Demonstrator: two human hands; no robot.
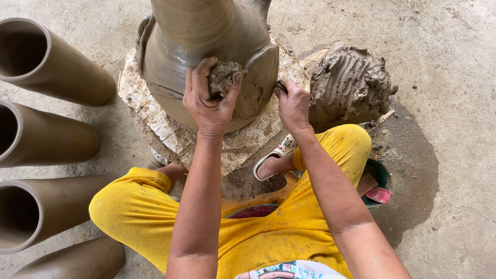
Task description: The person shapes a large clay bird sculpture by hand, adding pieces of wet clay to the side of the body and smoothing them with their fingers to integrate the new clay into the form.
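A tall wet grey clay vase (pixel 186 46) stands on a round worn board (pixel 155 119) in front of me. My left hand (pixel 206 101) is closed around a lump of wet clay (pixel 225 77) held against the vase's lower wall. My right hand (pixel 293 106) presses its fingertips onto the edge of a flat clay lug (pixel 263 72) stuck to the vase's right side. I cannot tell whether it pinches any clay. My yellow trousers (pixel 139 206) fill the lower view.
A big mound of raw clay with finger grooves (pixel 351 82) lies right of the board. Several clay cylinders (pixel 46 139) lie on their sides at the left. A green bowl (pixel 382 175) sits by my right knee on the concrete floor (pixel 454 103).
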